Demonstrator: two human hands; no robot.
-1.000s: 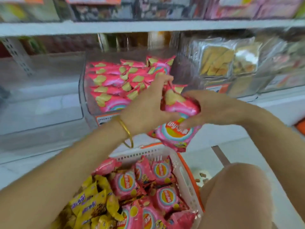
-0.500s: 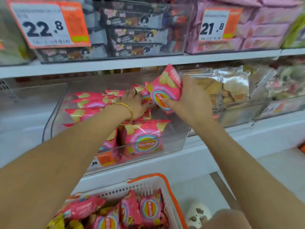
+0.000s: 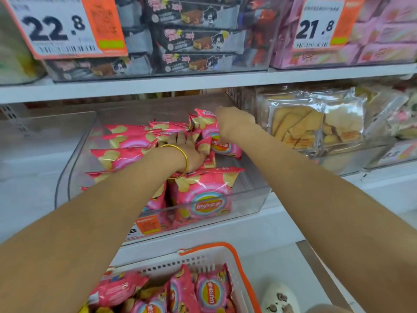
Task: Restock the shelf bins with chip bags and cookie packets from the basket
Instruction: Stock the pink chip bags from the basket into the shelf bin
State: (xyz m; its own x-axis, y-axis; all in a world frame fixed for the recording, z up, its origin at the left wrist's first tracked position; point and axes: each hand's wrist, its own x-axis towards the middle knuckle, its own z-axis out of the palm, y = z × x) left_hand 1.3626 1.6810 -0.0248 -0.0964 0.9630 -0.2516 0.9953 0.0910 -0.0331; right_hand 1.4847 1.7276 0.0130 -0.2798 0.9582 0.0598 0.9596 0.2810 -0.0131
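A clear plastic shelf bin holds several pink chip bags. My right hand grips one pink chip bag and holds it inside the bin at the back right. My left hand, with a gold bangle on the wrist, presses flat on the stacked bags in the bin's middle. Below, a white basket with an orange rim holds more pink chip bags.
A bin of clear-wrapped cookie packets stands right of the chip bin. An empty-looking clear bin is on the left. The upper shelf carries boxed snacks and price tags. A light shoe is at the bottom right.
My right hand has lowered the chip bag from above the bin down into its back right. My left hand stays pressing on the stacked bags. The view has shifted upward.
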